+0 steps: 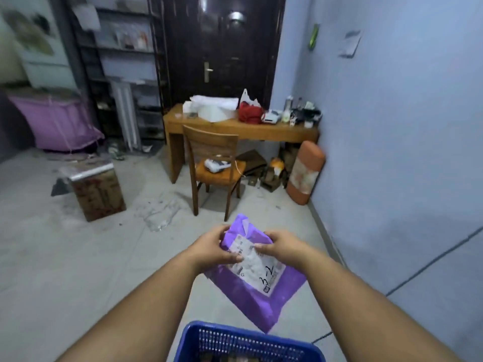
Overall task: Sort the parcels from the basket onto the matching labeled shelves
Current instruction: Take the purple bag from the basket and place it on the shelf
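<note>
Purple parcel (257, 291) in both hands, above blue basket (245, 338) rim

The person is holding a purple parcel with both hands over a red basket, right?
Almost. The basket is blue, not red, as the head view shows. The rest holds: the left hand and right hand both grip the purple parcel above it.
</note>
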### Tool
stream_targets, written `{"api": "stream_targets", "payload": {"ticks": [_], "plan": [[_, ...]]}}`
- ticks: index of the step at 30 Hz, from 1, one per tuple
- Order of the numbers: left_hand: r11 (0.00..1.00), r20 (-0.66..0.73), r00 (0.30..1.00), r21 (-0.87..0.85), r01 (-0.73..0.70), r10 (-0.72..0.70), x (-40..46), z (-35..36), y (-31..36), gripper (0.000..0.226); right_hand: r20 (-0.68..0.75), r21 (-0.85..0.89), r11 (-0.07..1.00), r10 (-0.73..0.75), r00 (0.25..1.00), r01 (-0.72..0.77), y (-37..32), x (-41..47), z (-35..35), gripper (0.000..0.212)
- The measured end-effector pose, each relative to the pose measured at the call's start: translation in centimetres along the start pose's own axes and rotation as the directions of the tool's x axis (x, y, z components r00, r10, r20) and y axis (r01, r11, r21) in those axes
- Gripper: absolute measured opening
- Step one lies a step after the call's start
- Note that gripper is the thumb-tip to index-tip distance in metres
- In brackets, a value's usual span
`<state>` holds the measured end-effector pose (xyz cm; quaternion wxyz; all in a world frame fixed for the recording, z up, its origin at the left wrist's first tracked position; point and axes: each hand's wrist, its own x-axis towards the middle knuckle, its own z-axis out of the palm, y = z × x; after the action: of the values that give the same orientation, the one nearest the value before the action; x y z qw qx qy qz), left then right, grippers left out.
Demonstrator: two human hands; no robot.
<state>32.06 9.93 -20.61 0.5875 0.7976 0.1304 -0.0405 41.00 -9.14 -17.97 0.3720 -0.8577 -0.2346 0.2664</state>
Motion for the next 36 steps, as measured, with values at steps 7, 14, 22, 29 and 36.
{"api": "stream_targets", "payload": {"ticks": [7,14,22,29,36], "plan": [[0.977,-0.119,0.992,-0.205,-0.063,0.039,-4.4,-5.2,15.0,0.042,-0.249,0.394,0.891,-0.134,0.959,0.227,-11.1,-4.7,-10.6,0.011],[0.948,-0.194,0.947,-0.14,-0.286,0.257,-8.6,-8.0,26.8,0.022,-0.384,0.547,0.71,-0.259,0.886,0.444,-19.0,-10.1,-15.8,0.044],[0.905,-0.252,0.903,-0.16,-0.394,0.348,-11.3,-9.2,30.4,0.033,-0.426,0.491,0.729,-0.277,0.862,0.477,-21.2,-13.1,-17.2,0.028],[0.91,-0.187,0.921,-0.183,-0.373,0.341,-12.2,-8.7,30.4,0.037,-0.483,0.489,0.714,-0.258,0.837,0.502,-21.8,-13.9,-18.0,0.026],[0.882,-0.267,0.898,-0.228,-0.412,0.35,-11.5,-8.7,30.2,0.036,-0.366,0.457,0.754,-0.324,0.872,0.472,-21.0,-14.4,-18.2,0.017]]}}
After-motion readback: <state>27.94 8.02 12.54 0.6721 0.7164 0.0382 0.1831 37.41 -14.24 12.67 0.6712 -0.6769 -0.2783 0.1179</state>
